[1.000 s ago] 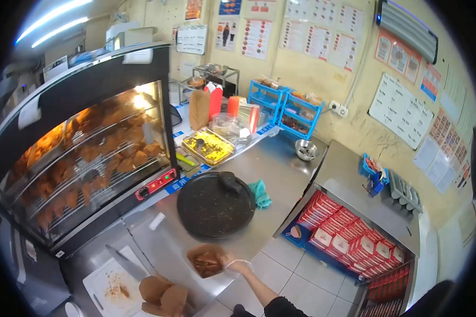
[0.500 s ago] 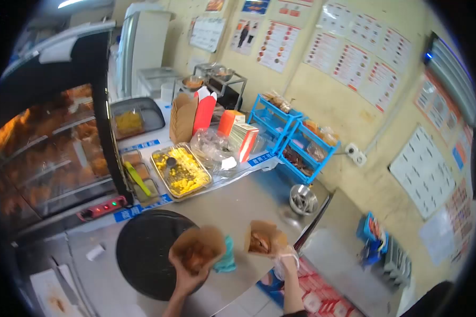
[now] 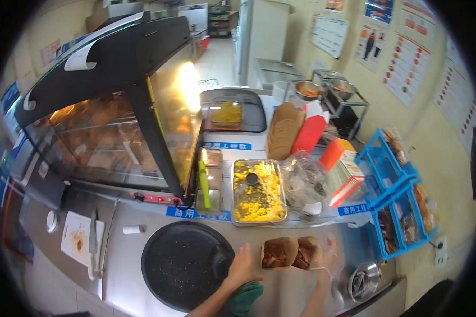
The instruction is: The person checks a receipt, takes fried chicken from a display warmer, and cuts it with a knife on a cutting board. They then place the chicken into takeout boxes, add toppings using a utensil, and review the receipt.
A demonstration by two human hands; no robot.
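Two brown paper food boxes, the left box [image 3: 278, 253] and the right box [image 3: 305, 251], stand side by side on the steel counter with browned food inside. My left hand [image 3: 242, 268] is off to the left of them, fingers stretched and holding nothing, by the rim of a round black tray [image 3: 180, 264]. Below that hand lies a green cloth [image 3: 245, 297]. A clear plastic glove covers my right hand [image 3: 327, 258], whose fingers are apart beside the right box; whether it touches the box I cannot tell.
A yellow-food tray [image 3: 259, 211], plastic bags [image 3: 304, 185] and folded cartons [image 3: 283, 132] line the shelf behind. A heated display case [image 3: 158, 58] stands left, near a cutting board [image 3: 82, 238] with a knife [image 3: 93, 232]. Right are a metal bowl [image 3: 364, 282] and blue racks [image 3: 388, 185].
Both boxes, held up in my hands before, now stand together on the counter, and my left hand has let go. My view has swung left, bringing the display case more into sight.
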